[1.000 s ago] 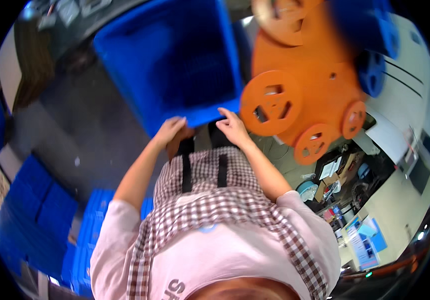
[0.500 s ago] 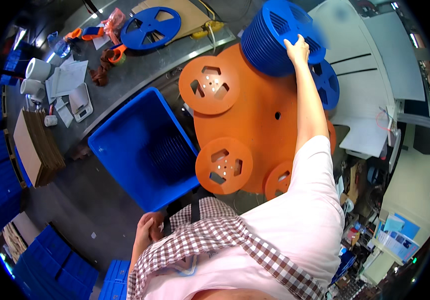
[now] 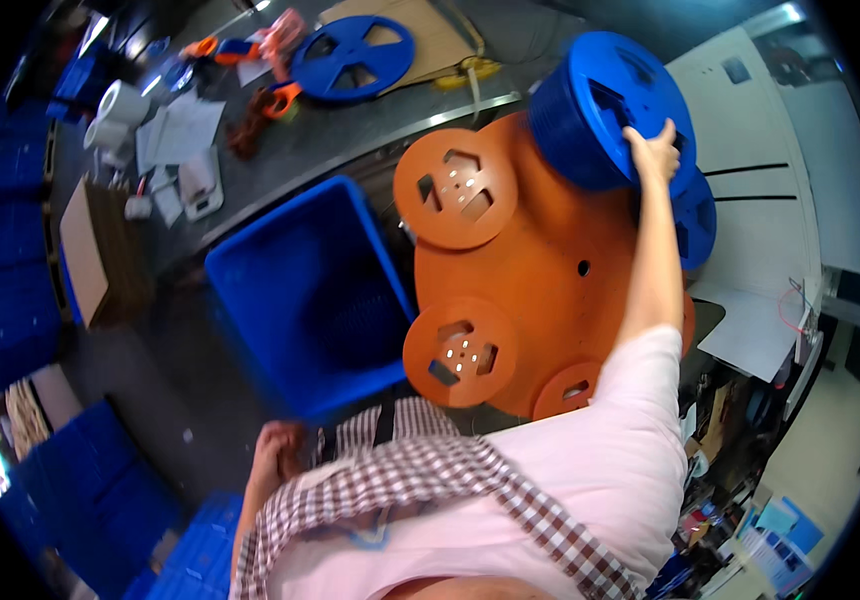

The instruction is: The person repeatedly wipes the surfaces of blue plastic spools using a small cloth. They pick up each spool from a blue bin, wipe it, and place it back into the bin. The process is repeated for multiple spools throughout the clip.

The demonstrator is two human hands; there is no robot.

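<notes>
A stack of blue reels (image 3: 580, 140) stands at the far right on an orange plate with rounded lobes (image 3: 510, 265). My right hand (image 3: 658, 158) reaches out to the top blue reel, its thumb and fingers gripping beside a cut-out. Part of the grip is hidden by the hand itself. Low at my left side, my left hand (image 3: 276, 448) is curled closed beside the checked apron; motion blurs it, and whatever it may hold is hidden. Orange discs with cut-outs, one at the upper left (image 3: 456, 188) and one below it (image 3: 460, 352), sit on the plate's lobes.
A deep blue bin (image 3: 290, 320) stands left of the orange plate. Behind it, a dark worktable (image 3: 260, 190) carries a single blue reel (image 3: 353, 58), tape dispensers, papers and white rolls. Another blue reel (image 3: 695, 222) lies right of the stack. Flattened cardboard (image 3: 85, 250) stands at left.
My view has shifted, so the bin, plate and stack sit lower and farther right. My right hand stays on the top reel. The left hand remains low at my side, now blurrier.
</notes>
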